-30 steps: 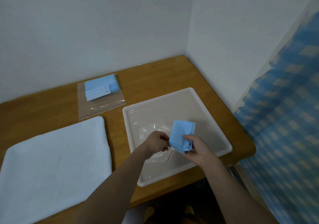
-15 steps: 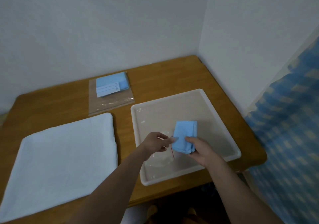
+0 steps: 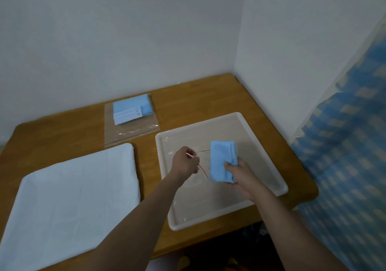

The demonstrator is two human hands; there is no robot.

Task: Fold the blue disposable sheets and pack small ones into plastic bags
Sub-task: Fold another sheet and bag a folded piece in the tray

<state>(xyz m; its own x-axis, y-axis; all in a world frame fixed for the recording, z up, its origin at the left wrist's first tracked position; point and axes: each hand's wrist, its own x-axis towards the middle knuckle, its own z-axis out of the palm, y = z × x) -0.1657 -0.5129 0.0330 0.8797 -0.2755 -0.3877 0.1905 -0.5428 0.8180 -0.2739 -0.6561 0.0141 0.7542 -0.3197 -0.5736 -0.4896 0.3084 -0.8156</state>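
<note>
Over the white tray [image 3: 269,158], the person's right hand [image 3: 242,172] has its grip clamped on a small folded blue sheet [image 3: 221,160], thumb on the near face and fingers curled behind its right edge, so the sheet stands lifted off the tray floor. Just to its left, the left hand [image 3: 186,163] pinches the rim of a clear plastic bag [image 3: 203,163], fingers drawn together on the film; the bag is hard to make out except for the thin red line of its seal, which runs from the left fingertips toward the sheet's left edge. I cannot tell whether the sheet's edge is already inside the bag's mouth or only beside it.

The tray sits on the right half of the wooden tabletop [image 3: 69,128], one corner close to the near edge. To its left lies a large white folded sheet [image 3: 71,197], flat and covering most of the near left side. Behind these, toward the wall, another clear plastic bag [image 3: 133,133] lies flat with a folded blue sheet [image 3: 133,108] already inside it, white label strips showing on its face. At the far right hangs a blue checked cloth [image 3: 344,166], apart from the tabletop.
</note>
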